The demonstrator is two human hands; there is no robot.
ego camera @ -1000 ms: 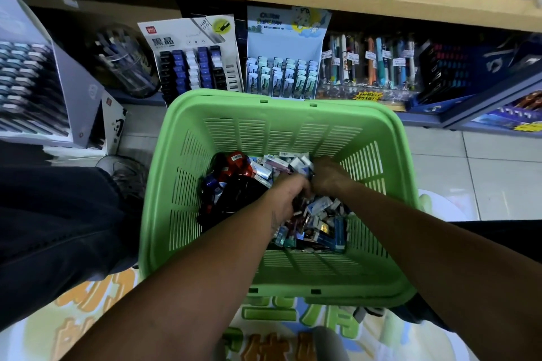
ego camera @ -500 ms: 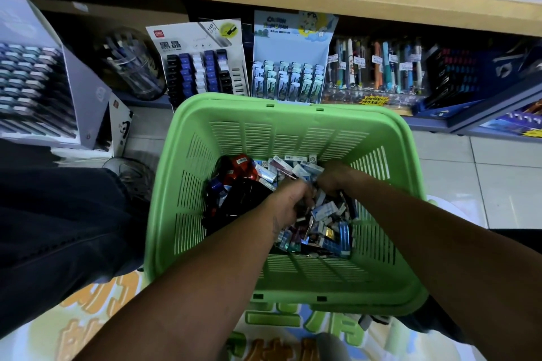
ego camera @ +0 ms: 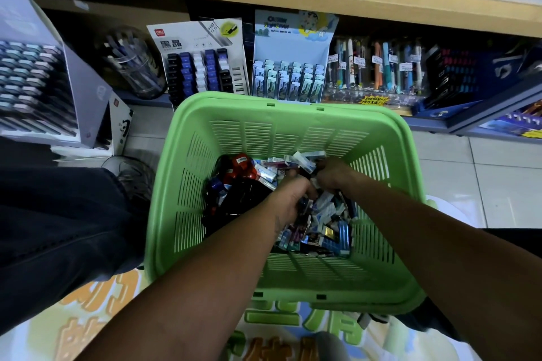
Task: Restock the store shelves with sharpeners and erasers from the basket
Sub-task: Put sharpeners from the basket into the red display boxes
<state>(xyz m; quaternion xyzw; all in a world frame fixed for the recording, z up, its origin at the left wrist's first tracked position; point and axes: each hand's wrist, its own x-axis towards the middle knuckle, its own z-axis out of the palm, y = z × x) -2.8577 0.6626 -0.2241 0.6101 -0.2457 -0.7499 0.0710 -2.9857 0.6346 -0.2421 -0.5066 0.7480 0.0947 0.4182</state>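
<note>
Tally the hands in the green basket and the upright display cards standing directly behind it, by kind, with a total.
Green basket: 1
Hands in the basket: 2, the left hand and the right hand
Upright display cards behind the basket: 2, the white card and the blue card
Total: 5

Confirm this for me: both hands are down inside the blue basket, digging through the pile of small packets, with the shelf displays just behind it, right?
Not quite: the basket is green, not blue, as the head view shows. The rest holds: the left hand and right hand are both down in the pile of small packets, and the shelf displays stand just behind it.
</note>
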